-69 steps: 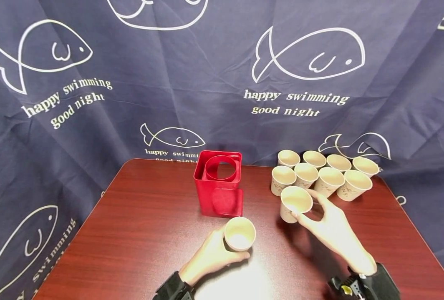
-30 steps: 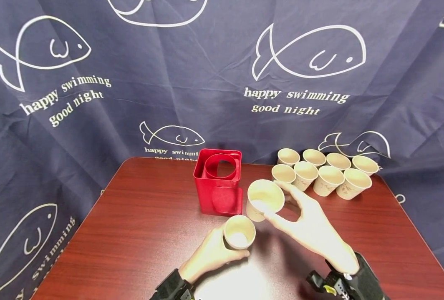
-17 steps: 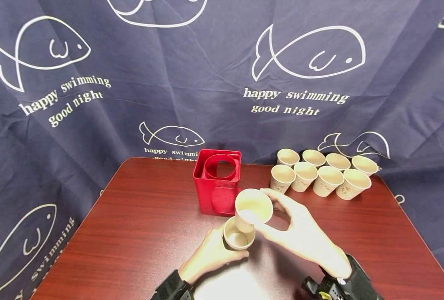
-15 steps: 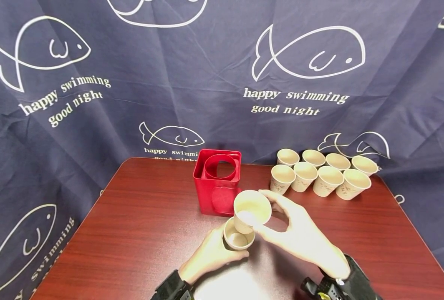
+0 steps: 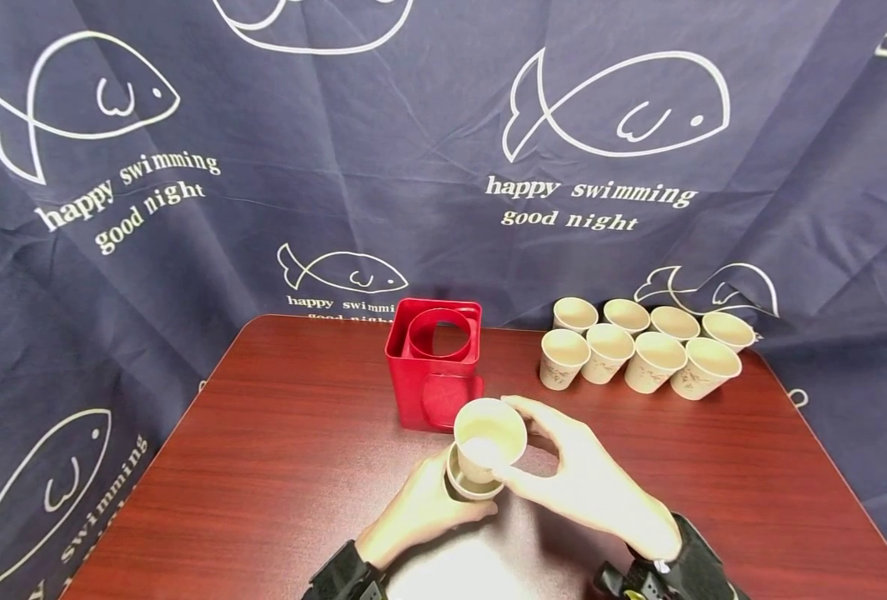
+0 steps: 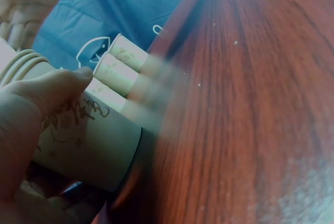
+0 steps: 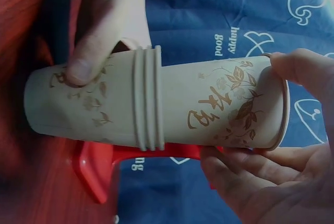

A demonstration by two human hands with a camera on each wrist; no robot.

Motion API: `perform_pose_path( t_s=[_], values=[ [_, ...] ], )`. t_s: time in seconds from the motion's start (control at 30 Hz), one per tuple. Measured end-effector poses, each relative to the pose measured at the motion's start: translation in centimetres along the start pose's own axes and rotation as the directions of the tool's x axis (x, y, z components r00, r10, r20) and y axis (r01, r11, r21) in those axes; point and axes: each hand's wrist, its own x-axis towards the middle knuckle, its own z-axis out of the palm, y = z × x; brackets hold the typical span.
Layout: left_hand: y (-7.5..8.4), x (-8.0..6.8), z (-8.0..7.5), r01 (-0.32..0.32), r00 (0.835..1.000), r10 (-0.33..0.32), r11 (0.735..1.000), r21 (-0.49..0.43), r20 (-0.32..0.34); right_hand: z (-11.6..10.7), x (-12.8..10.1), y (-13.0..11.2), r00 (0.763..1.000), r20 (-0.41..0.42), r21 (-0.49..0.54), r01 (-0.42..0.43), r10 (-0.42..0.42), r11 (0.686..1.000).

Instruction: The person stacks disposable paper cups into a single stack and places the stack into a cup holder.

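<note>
My left hand (image 5: pixel 417 510) grips a short stack of nested paper cups (image 7: pixel 52 101) just over the near middle of the table; several rims show one against the other in the right wrist view. Between thumb and fingers, my right hand (image 5: pixel 589 479) holds one more paper cup (image 7: pixel 224 104) near its rim. That cup's lower part sits inside the top cup of the stack, while its upper part, printed with brown leaves and characters, still stands out. In the left wrist view, the left thumb (image 6: pixel 57 88) lies across the stack's side.
A red square holder (image 5: pixel 421 392) with a round opening stands behind the hands. Two rows of upright paper cups (image 5: pixel 657 362) fill the back right of the brown table (image 5: pixel 263 433). A blue cloth (image 5: pixel 443 150) with white fish hangs behind.
My right hand has carried its cup leftward from beside the rows and lowered it into the stack. My left hand has stayed nearly still with the stack.
</note>
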Motion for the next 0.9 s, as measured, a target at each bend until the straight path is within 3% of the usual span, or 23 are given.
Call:
perform_pose_path(
  t_s=[0.37, 0.7, 0.9],
  values=[
    [0.0, 0.0, 0.0, 0.012, 1.0, -0.012, 1.0, 0.006, -0.009, 1.4, -0.6, 1.8, 1.0, 0.003, -0.099, 0.002, -0.002, 0.995],
    [0.1, 0.0, 0.1, 0.015, 1.0, -0.014, 1.0, 0.017, -0.018, 2.7, -1.1, 2.9, 0.999, 0.035, -0.044, 0.03, -0.028, 0.999],
    [0.1, 0.0, 0.0, 0.011, 1.0, -0.011, 1.0, 0.015, -0.016, 3.1, -1.2, 3.2, 0.999, 0.04, -0.071, 0.024, -0.021, 0.997]
  ],
)
